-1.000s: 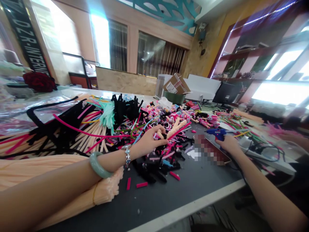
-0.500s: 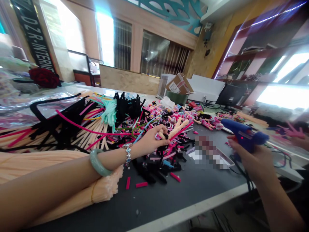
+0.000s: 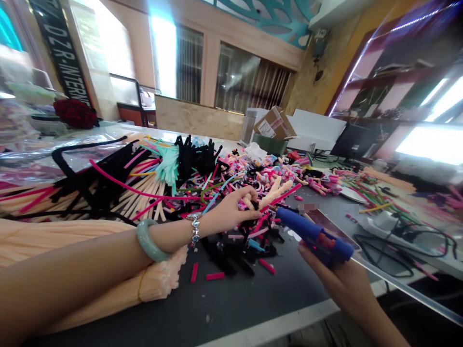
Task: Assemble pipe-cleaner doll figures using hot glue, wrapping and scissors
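In the head view, pinches two soft peach sticks [image 3: 282,188] and a thin pink stick [image 3: 289,193] in the left hand [image 3: 238,205], with thumb and fingers bent in close around a black bit [image 3: 255,206]. Holds a blue glue gun [image 3: 314,233] in the right hand [image 3: 336,274], wrapped round the handle, with the far fingers hidden. Points the tip at the sticks, just right of the left hand; cannot tell if touching. Has a clear rod [image 3: 408,289] poking out the back, to the right of the right hand. Past the left hand, has a big messy pile [image 3: 260,168] of bright bits. Nearer than the left hand, has short pink pieces [image 3: 215,276] on the dark bench [image 3: 202,308], and a peach bundle [image 3: 162,279] by the wrist.
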`<state>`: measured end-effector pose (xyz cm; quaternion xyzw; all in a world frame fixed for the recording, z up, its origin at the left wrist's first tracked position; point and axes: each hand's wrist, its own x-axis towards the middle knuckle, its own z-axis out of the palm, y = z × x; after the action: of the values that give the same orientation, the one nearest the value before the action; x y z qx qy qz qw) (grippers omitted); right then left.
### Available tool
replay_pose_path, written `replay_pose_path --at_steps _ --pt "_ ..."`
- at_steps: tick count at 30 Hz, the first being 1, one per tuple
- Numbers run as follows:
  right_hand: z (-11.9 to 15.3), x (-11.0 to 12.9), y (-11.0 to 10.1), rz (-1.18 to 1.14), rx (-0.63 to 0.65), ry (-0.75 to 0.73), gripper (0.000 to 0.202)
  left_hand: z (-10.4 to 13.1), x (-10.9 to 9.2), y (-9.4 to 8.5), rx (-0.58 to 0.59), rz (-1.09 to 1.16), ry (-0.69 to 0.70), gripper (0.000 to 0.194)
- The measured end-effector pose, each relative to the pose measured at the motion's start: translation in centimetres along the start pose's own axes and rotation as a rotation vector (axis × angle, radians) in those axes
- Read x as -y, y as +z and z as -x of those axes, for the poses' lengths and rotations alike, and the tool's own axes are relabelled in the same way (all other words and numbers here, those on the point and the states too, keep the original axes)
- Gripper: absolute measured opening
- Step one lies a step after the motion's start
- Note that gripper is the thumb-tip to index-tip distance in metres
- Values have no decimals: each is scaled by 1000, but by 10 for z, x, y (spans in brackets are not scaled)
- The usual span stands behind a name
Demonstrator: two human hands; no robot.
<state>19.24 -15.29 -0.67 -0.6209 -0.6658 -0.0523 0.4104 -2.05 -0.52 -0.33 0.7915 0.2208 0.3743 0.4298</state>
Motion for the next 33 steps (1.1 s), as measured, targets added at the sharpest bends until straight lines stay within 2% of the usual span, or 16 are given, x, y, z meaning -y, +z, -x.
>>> replay_pose_path --at_steps 7,19,25,33 --pt "2 -2 7 -4 17 -10 28 0 0 -1 -30 -105 40 32" --pt "3 -2 12 -61 48 -1 26 2 -3 -1 26 -134 46 28" --pt "3 -1 12 -54 35 -12 26 2 -2 0 58 -59 37 28" --pt "0 -7 11 -62 70 -69 24 2 -4 -1 36 -104 42 27"
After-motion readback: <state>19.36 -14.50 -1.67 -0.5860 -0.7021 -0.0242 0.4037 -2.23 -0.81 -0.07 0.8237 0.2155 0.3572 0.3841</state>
